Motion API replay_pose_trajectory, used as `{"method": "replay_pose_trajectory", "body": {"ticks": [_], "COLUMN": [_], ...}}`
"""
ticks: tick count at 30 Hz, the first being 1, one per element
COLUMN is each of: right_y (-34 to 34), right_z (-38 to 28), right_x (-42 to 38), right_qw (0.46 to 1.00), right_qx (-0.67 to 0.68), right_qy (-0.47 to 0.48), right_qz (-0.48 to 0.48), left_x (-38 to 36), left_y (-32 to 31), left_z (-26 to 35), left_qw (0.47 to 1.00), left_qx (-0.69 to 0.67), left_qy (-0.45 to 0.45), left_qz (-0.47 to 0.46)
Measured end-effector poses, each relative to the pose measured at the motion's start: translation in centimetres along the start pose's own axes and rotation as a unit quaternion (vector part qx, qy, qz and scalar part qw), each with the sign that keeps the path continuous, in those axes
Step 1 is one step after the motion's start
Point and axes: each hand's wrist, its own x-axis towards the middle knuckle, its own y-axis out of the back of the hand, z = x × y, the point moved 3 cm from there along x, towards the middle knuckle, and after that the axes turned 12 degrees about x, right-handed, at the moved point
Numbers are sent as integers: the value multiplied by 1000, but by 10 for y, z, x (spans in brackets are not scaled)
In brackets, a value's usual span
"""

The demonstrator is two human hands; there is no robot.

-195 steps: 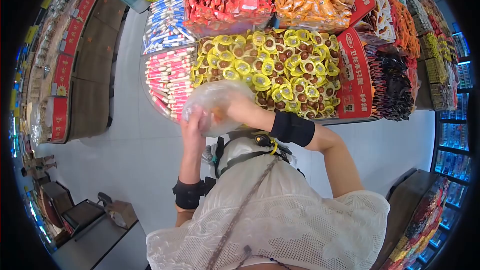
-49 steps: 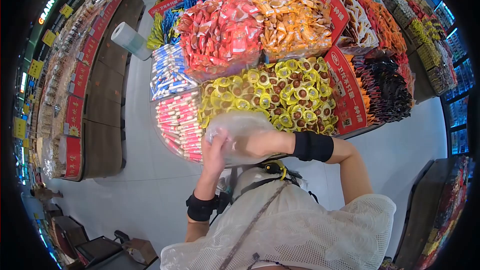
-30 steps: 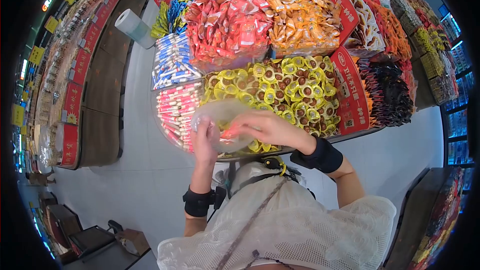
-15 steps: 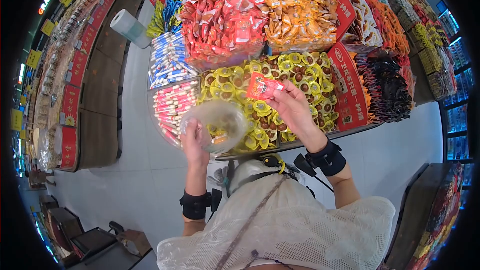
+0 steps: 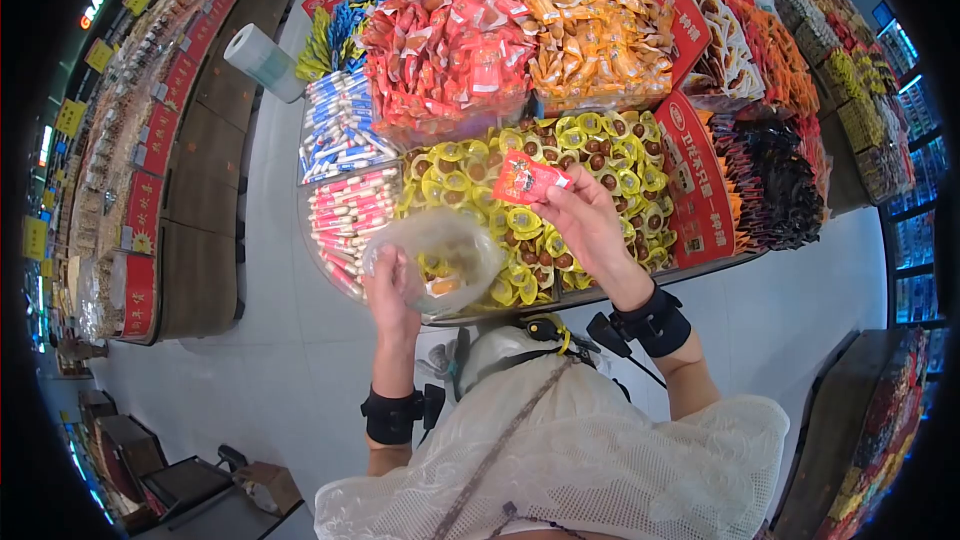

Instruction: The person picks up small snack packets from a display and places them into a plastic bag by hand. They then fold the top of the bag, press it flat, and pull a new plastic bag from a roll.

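Note:
A clear plastic bag (image 5: 455, 250) hangs from my left hand (image 5: 391, 285), whose fingers are closed on its edge. Its mouth gapes, and a small orange-brown item shows at the bottom, too blurred to name. My right hand (image 5: 583, 220) pinches a small red snack packet (image 5: 524, 178) by its right end, up and to the right of the bag. Beneath both hands lies a wide bin of yellow-wrapped snacks with round brown pieces (image 5: 620, 155). Pink-and-white wrapped sticks (image 5: 350, 210) lie just left of the bag.
Red packets (image 5: 445, 50) and orange packets (image 5: 600, 30) are heaped in clear bins behind. Blue-and-white sticks (image 5: 345, 125) lie at left, near a plastic bag roll (image 5: 263, 60). A red sign (image 5: 695, 175) stands at right beside dark packets (image 5: 775, 180). Shelves line both sides.
My right hand has lowered slightly, and the red packet has turned a little and moved slightly down. The bag in my left hand has shifted a little to the right, its mouth wider.

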Motion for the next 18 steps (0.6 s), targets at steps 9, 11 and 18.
{"method": "replay_pose_trajectory", "body": {"ticks": [9, 11, 18], "right_y": [12, 1, -46], "right_z": [-15, -25, -6], "right_x": [55, 83, 167], "right_qw": [981, 935, 714], "right_qx": [-173, -322, -574], "right_qy": [90, 151, 368], "right_qz": [5, 2, -161], "left_x": [1, 1, 2], "left_y": [5, 7, 7], "left_z": [-2, -2, -3], "left_qw": [1000, 999, 999], "left_qx": [-27, -34, -44], "left_qy": [-8, -10, -18], "left_qz": [-10, -13, -17]}}
